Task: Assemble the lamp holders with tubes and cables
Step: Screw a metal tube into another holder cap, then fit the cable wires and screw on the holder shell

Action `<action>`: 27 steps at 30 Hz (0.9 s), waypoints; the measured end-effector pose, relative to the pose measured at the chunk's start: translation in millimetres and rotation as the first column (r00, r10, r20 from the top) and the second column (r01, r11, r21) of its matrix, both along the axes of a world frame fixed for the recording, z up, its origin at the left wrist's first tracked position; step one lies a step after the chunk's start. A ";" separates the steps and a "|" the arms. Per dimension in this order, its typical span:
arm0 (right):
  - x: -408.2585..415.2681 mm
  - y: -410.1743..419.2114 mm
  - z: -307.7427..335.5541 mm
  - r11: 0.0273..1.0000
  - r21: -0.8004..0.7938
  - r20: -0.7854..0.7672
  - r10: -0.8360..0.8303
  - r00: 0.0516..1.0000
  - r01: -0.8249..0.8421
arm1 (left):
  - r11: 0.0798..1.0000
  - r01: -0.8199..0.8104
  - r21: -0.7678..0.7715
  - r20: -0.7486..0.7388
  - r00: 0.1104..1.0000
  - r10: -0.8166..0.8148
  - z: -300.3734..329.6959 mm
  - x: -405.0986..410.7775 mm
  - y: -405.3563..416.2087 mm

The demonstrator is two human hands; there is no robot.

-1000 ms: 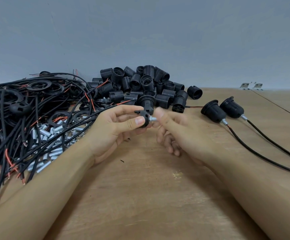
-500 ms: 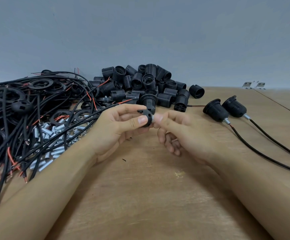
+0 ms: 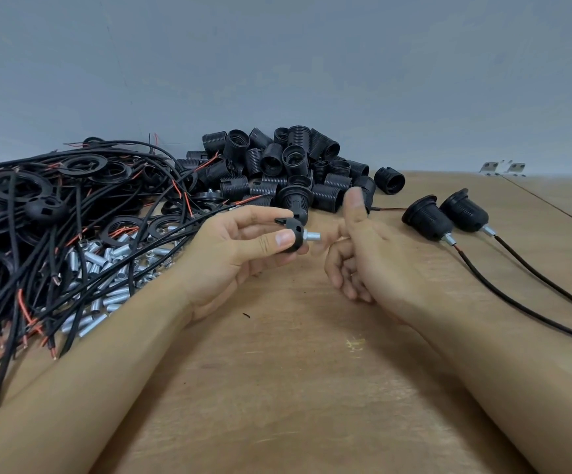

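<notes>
Lamp-holder cap [image 3: 293,234] with tube [image 3: 313,236], pinched in left hand [image 3: 229,248].

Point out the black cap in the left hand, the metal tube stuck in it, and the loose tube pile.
Black cap [image 3: 294,234]: head view, its rounded side.
Metal tube [image 3: 312,236]: head view, its free end.
Tube pile [image 3: 106,268]: head view, its middle.

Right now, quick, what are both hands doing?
Left hand: pinches the black lamp holder cap with a metal tube sticking out.
Right hand: open, holding nothing, thumb up.
</notes>
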State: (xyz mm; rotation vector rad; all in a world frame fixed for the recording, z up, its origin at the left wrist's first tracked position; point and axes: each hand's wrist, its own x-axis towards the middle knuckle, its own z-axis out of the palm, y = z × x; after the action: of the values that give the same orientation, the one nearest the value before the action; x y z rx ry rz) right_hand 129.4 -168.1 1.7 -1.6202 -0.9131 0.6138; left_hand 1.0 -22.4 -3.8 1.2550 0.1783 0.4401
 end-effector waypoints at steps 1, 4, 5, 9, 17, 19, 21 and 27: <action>-0.3 -0.1 1.0 1.000 0.018 0.017 0.014 1.000 -0.014 | 1.000 -0.011 0.000 0.003 1.000 0.011 0.2 0.1 0.5; 1.9 0.1 -1.7 0.998 0.008 0.037 0.061 0.997 -0.061 | 1.000 -0.011 -0.001 0.005 1.000 0.011 0.0 -0.4 1.3; 1.3 0.3 -1.5 0.999 -0.006 0.015 0.044 0.999 -0.044 | 1.000 -0.007 -0.002 0.004 1.000 0.007 -0.1 -0.4 1.2; 0.1 0.0 0.2 0.999 0.016 0.070 0.047 0.996 -0.048 | 1.000 -0.022 0.006 0.001 1.000 0.022 0.2 -0.2 1.0; -2.9 -0.9 1.5 0.998 0.023 0.090 0.056 0.994 -0.058 | 1.000 -0.027 0.015 -0.004 1.000 0.027 1.0 -0.4 -0.3; -1.9 -1.0 0.0 0.994 0.034 0.088 0.099 0.991 -0.103 | 1.000 -0.021 0.007 0.001 1.000 0.021 0.5 -0.7 0.2; -1.3 -0.4 -0.8 0.997 0.025 0.044 0.076 0.996 -0.077 | 1.000 -0.008 0.008 0.012 1.000 0.008 -0.4 -0.6 -0.2; -1.4 -0.8 0.6 0.992 0.041 0.070 0.112 0.991 -0.115 | 0.999 -0.040 0.025 0.013 0.999 0.040 -1.9 1.3 1.6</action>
State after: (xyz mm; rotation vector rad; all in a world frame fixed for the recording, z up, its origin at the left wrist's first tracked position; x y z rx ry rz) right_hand 128.0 -168.9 2.2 -1.5645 -1.0678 0.6152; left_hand 2.3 -20.8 -5.7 1.2752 0.1879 0.4860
